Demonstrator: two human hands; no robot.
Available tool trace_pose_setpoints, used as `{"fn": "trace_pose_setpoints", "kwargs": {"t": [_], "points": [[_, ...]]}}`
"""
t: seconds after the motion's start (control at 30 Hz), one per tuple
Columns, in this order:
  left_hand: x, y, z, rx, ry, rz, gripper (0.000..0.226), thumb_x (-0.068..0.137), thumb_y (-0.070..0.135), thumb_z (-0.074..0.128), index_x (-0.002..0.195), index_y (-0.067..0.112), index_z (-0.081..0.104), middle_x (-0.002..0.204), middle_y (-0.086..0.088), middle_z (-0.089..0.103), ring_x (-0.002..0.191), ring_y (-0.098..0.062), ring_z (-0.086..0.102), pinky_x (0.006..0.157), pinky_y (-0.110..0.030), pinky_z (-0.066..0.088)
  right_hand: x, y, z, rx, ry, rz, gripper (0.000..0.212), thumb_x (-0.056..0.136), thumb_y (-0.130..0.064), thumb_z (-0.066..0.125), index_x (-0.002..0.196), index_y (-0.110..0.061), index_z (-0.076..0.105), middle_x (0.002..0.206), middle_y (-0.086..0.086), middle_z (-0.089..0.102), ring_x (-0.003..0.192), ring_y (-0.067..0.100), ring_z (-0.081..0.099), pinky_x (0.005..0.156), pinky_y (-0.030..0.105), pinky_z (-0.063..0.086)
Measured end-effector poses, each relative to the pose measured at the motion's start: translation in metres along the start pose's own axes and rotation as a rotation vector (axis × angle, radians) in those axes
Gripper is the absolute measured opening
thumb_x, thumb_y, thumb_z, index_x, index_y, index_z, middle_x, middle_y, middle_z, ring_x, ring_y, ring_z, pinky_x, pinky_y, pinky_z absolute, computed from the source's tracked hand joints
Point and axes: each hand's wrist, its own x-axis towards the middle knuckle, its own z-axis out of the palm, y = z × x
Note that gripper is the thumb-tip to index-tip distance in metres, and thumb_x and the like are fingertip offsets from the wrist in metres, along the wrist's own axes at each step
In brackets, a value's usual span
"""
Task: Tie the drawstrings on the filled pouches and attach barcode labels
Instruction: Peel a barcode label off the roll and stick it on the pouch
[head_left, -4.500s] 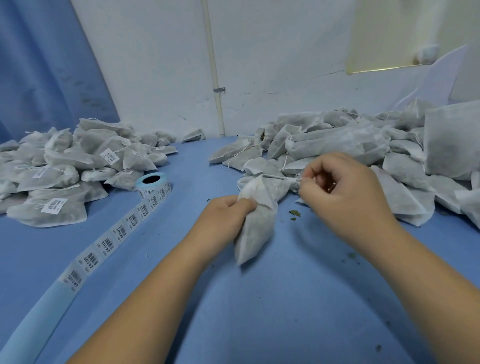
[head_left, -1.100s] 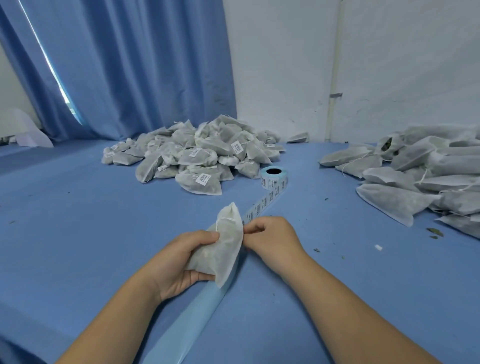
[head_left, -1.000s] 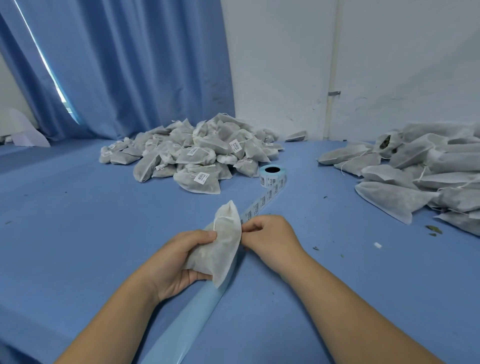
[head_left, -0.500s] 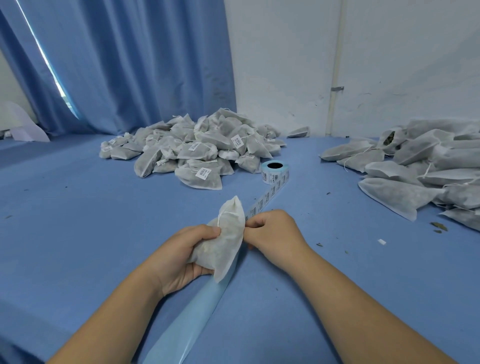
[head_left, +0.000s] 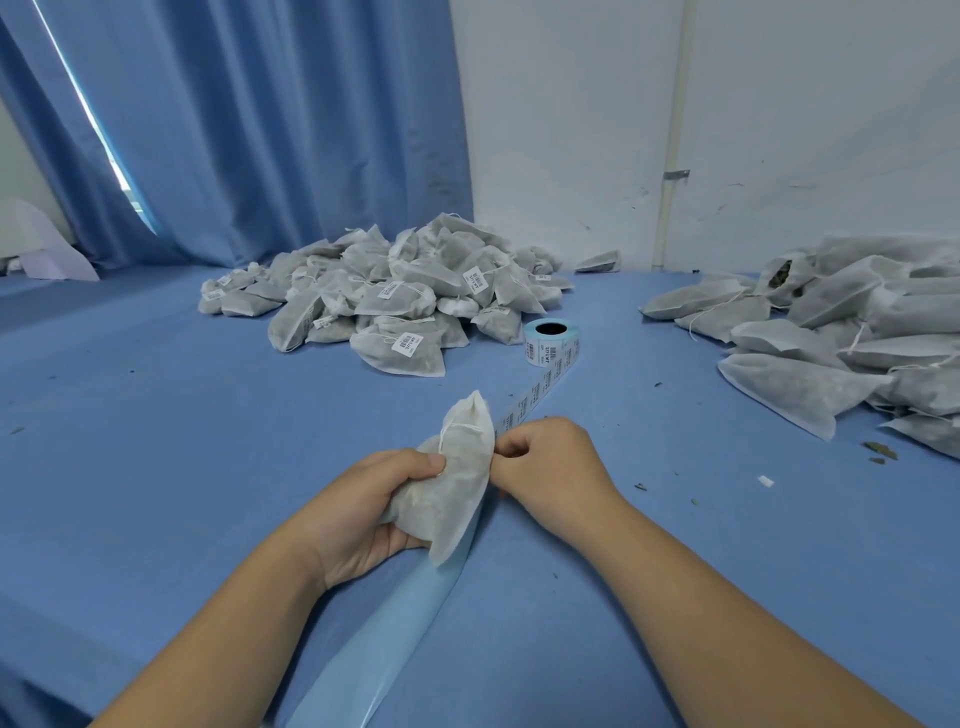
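Head view: left hand (head_left: 363, 512) grips pouch (head_left: 460, 475); right hand (head_left: 545, 467) curled beside it, hold unclear.

Filled white pouch (head_left: 457, 483), neck up, over unrolled barcode label strip (head_left: 530, 401).

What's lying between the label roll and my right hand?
In the head view, the unrolled strip of barcode labels runs from the label roll to the right hand.
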Motion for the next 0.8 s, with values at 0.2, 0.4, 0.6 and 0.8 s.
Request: {"fn": "trace_pose_setpoints", "kwargs": {"t": [0.2, 0.4, 0.6, 0.8], "points": [[0.0013, 0.0011, -0.0057, -0.097, -0.062, -0.025, 0.037, 0.079, 0.018, 0.060, 0.111, 0.003, 0.070, 0.096, -0.014, 0.072, 0.077, -0.020, 0.072, 0.063, -0.029, 0.059, 0.0005, 0.0035, -0.0033, 0.070, -0.079, -0.005, 0.018, 0.079, -0.020, 0.065, 0.071, -0.004, 0.067, 0.059, 0.000, 0.047, 0.057, 0.007, 0.037, 0.056, 0.024, 0.034], [0.0029, 0.0049, -0.0082, -0.210, -0.120, -0.081, 0.030, 0.082, 0.017, 0.052, 0.078, 0.005, 0.080, 0.072, -0.011, 0.069, 0.056, -0.021, 0.068, 0.048, -0.028, 0.054, 0.0008, 0.0048, 0.0004, -0.008, -0.039, -0.052, 0.019, 0.080, -0.023, 0.067, 0.072, -0.006, 0.069, 0.060, 0.007, 0.053, 0.056, 0.008, 0.038, 0.056, 0.026, 0.037], [0.0054, 0.0034, -0.0104, -0.216, -0.142, -0.078, 0.032, 0.086, 0.017, 0.050, 0.081, 0.005, 0.079, 0.073, -0.011, 0.069, 0.058, -0.020, 0.068, 0.051, -0.026, 0.054, -0.0001, 0.0015, 0.0024, -0.133, 0.025, -0.089, 0.023, 0.079, -0.029, 0.069, 0.061, -0.014, 0.065, 0.058, 0.001, 0.060, 0.054, 0.007, 0.045, 0.057, 0.028, 0.045], [0.0064, 0.0022, -0.0092, -0.175, -0.112, -0.057, 0.029, 0.083, 0.017, 0.052, 0.080, 0.007, 0.080, 0.073, -0.011, 0.068, 0.056, -0.019, 0.066, 0.050, -0.026, 0.053, 0.0003, -0.0016, 0.0022, -0.159, 0.044, -0.099, 0.032, 0.079, -0.027, 0.069, 0.052, -0.016, 0.055, 0.056, 0.004, 0.059, 0.056, 0.012, 0.046, 0.058, 0.031, 0.047]]}}
